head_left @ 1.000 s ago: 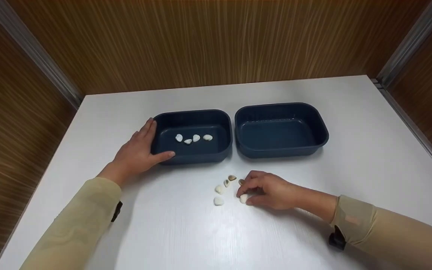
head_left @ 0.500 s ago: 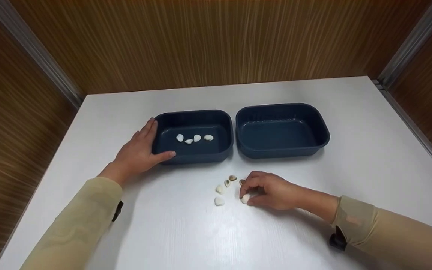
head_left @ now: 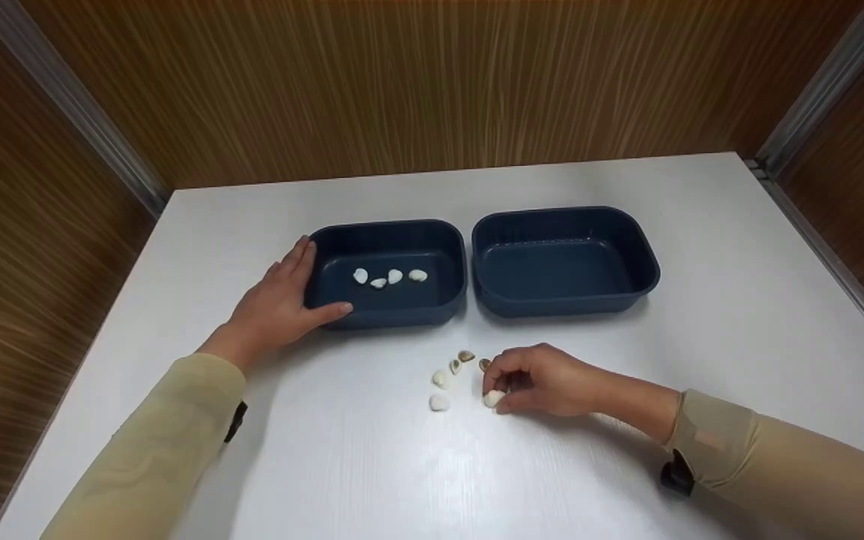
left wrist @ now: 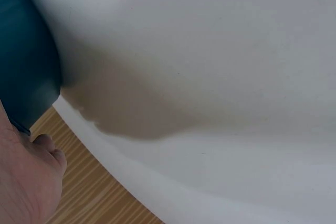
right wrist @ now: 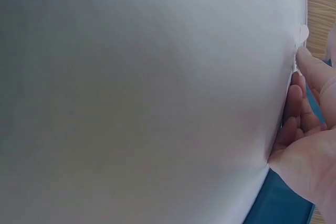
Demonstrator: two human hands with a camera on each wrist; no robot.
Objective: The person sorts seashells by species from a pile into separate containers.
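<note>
The right hand [head_left: 552, 381] pinches a white shell [head_left: 493, 398] between curled fingers and thumb, down at the bench [head_left: 342, 450]; whether the shell has left the surface I cannot tell. Over the last second the fingertips have drawn in toward the thumb and the shell has shifted slightly with them, so the grip looks to be settling and the pick-up seems under way rather than finished. The left hand [head_left: 271, 307] is spread and grips nothing: its fingers lie against the outer left side of the left bin [head_left: 394, 318], its thumb across the near rim. It has stayed put, and seems to steady the bin.

Left of the right hand, two pale shells [head_left: 439, 403] lie on the bench, one nearer the person than the other. Just beyond them are three brown shells [head_left: 466, 356], the rightmost partly hidden by the right hand. Farther out, four white shells [head_left: 395, 277] rest on the floor of the left bin, unchanged. The right bin [head_left: 567, 305] stands just beside it, with a narrow gap between. Wood-grain panels [head_left: 432, 90] rise behind and to both sides.
</note>
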